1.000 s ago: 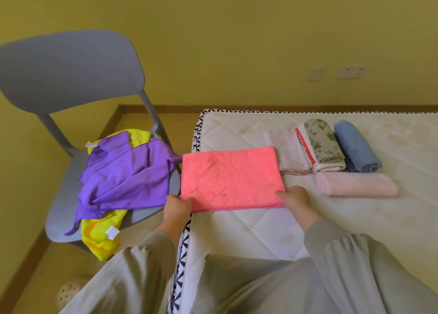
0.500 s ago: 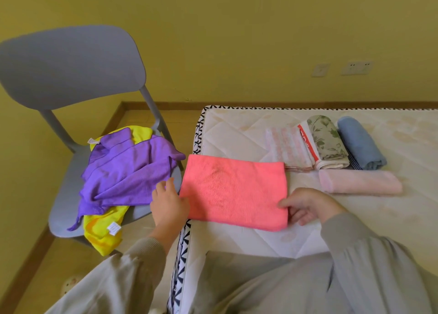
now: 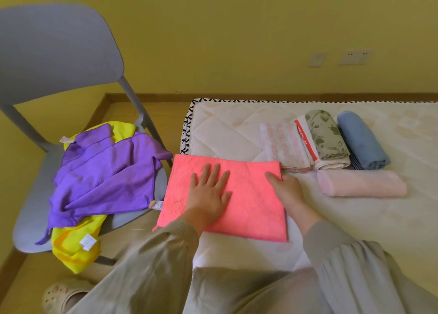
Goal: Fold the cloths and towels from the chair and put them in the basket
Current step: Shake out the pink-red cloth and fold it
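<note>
Coral cloth (image 3: 248, 195): long axis left-right.
Our left hand (image 3: 208, 195): flat, fingers spread, atop.
Our right hand (image 3: 288, 190): pinching right edge.

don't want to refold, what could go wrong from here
The coral-pink microfibre cloth overhangs the left edge of the quilted white mattress, so it may slide off once the flat left hand lifts. The yellow cloth droops over the front of the grey plastic chair and could drop to the floor.

A home bedroom — bare quilted mattress (image 3: 237, 133), grey chair (image 3: 59, 52), yellow wall with sockets (image 3: 354, 57).
</note>
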